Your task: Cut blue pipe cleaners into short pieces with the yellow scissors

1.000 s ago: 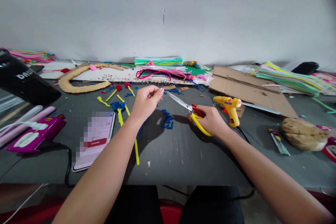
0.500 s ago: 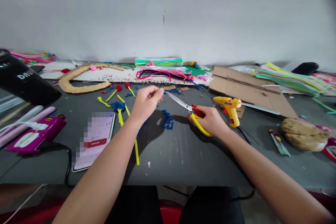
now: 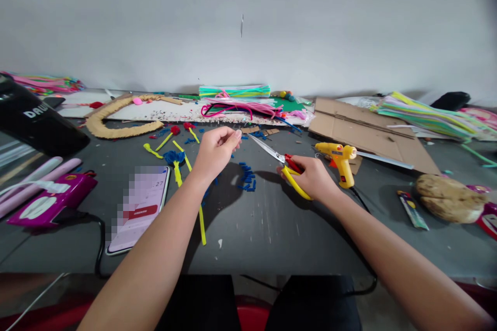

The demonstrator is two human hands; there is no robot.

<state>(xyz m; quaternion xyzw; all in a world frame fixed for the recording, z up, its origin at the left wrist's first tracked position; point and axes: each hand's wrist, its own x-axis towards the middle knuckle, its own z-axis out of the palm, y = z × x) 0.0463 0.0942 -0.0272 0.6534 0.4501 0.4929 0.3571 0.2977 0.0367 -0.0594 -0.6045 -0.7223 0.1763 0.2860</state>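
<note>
My right hand (image 3: 308,175) grips a pair of scissors (image 3: 267,149) by its red and yellow handles. The blades point up and left, and their tips stop just short of my left fingertips. Thumb and fingers of my left hand (image 3: 219,152) are pinched together; whatever is between them is too small or hidden to make out. Below and between the hands lie short blue pipe cleaner pieces (image 3: 247,178) on the grey table (image 3: 267,243). Left of my left wrist is a blue flower shape (image 3: 174,157) with a yellow stem, near a long yellow strip (image 3: 202,225).
A yellow glue gun (image 3: 344,163) stands beyond my right hand, its cord running forward. At left are a phone (image 3: 145,212), a purple device (image 3: 54,201) and a black tumbler (image 3: 39,114). Cardboard (image 3: 365,129) and pipe cleaner bundles (image 3: 235,91) line the back.
The scissor tips have shifted slightly to the right, away from my left fingertips. My left hand stays pinched in nearly the same place.
</note>
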